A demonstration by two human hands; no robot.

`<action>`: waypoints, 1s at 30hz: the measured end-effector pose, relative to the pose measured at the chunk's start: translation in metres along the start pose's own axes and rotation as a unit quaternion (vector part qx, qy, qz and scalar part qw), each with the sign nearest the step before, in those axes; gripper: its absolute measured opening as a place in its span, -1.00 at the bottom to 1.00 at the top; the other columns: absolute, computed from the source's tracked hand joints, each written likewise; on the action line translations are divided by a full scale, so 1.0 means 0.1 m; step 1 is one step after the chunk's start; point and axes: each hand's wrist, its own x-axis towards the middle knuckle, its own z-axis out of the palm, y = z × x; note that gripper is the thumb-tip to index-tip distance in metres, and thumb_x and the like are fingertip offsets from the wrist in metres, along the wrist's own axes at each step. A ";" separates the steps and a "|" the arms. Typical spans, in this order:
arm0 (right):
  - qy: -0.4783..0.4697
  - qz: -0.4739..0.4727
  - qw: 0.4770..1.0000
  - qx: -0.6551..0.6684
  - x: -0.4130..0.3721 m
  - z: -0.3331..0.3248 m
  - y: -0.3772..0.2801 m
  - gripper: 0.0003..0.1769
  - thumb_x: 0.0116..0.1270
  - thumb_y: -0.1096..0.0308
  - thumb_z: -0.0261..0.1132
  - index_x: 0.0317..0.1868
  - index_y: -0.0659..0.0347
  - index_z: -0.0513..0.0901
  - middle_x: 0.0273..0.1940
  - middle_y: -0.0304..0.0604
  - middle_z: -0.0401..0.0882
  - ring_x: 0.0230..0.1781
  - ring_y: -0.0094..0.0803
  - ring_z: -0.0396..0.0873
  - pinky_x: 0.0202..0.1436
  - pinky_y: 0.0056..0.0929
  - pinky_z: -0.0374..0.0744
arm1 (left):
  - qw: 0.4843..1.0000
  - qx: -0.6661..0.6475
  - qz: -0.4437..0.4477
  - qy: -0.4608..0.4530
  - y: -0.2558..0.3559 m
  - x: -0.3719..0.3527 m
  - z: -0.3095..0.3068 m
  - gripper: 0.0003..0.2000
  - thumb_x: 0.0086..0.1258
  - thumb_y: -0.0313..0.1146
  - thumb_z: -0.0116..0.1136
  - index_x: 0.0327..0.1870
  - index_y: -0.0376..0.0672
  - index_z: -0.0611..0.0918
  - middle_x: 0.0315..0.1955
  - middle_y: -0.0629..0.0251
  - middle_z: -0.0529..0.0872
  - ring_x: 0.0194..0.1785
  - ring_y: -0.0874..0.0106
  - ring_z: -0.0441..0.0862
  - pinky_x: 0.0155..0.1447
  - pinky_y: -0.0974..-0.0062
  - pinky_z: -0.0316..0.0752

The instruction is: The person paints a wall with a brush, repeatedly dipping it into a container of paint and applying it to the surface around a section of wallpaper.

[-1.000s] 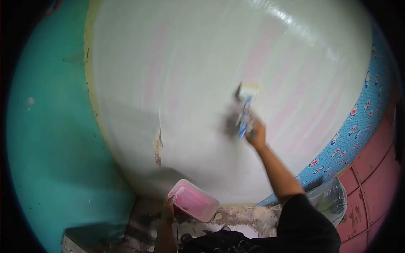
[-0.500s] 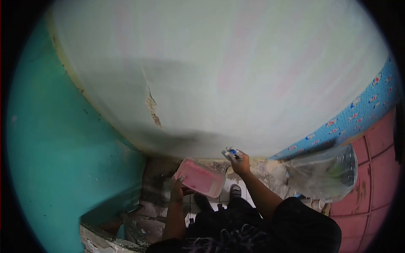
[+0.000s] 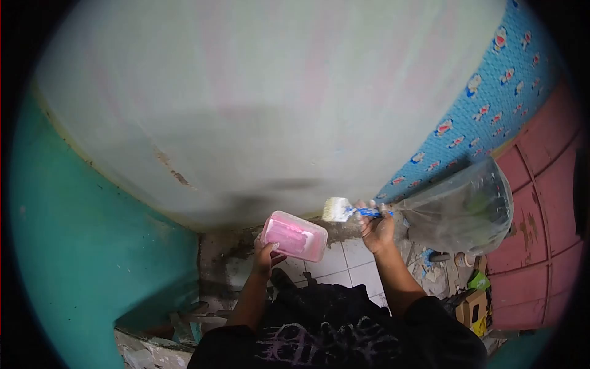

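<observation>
My left hand (image 3: 265,254) grips the near left edge of a shallow pinkish plastic tub (image 3: 315,249), its thumb over the rim. Inside the tub lies pink material with a white patch along it. A paintbrush (image 3: 336,210) with pale, coated bristles and a blue handle is in my right hand (image 3: 378,229). Its bristles point left, above the right end of the tub and apart from it. White smears mark the fingers of my right hand. Behind both hands rises a whitish wall (image 3: 270,135) with a peeled, cracked spot (image 3: 179,177) at lower left.
A teal wall (image 3: 92,234) stands at left. Blue patterned wallpaper (image 3: 458,132) and a pink panelled surface (image 3: 528,270) are at right. A large clear plastic bag (image 3: 461,209) bulges beside my right hand. White tiles (image 3: 359,252), debris and a cardboard box (image 3: 472,309) lie below.
The view has shifted right. My right hand has turned palm up, bringing the whole paintbrush into sight, bristles leftward. The tub stays in my left hand; a white patch now shows in it.
</observation>
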 end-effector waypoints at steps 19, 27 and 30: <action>0.055 0.091 0.990 0.094 -1.11 -1.63 -0.72 -0.50 0.43 -0.16 -0.15 0.07 -0.01 0.44 -0.43 -0.33 0.39 -0.46 -0.45 0.40 -0.39 -0.38 0.42 | 0.998 -0.044 -0.028 0.026 -1.17 -0.65 1.32 -0.58 0.44 -0.12 -0.27 0.23 -0.12 0.26 0.11 0.11 0.45 0.07 0.09 0.54 0.01 0.08 0.57; 0.069 0.003 0.997 -0.018 -0.69 -1.84 -0.75 -0.64 0.37 0.15 0.14 0.09 0.12 0.47 -0.34 -0.33 0.55 -0.40 -0.56 0.53 -0.44 -0.61 0.49 | 0.995 -0.072 -0.005 0.068 -0.86 -0.76 1.01 -0.63 0.40 -0.17 -0.19 0.11 -0.17 0.37 -0.03 0.13 0.56 -0.08 0.19 0.63 -0.12 0.19 0.64; 0.069 -0.029 0.996 -0.038 -0.56 -1.66 -0.68 -0.62 0.36 0.26 0.16 0.16 0.14 0.44 -0.26 -0.31 0.59 -0.35 -0.58 0.56 -0.39 -0.64 0.51 | 0.996 -0.045 0.001 0.080 -0.75 -0.73 0.72 -0.54 0.39 -0.11 -0.29 0.23 -0.13 0.30 0.10 0.12 0.49 0.06 0.10 0.56 0.07 0.06 0.54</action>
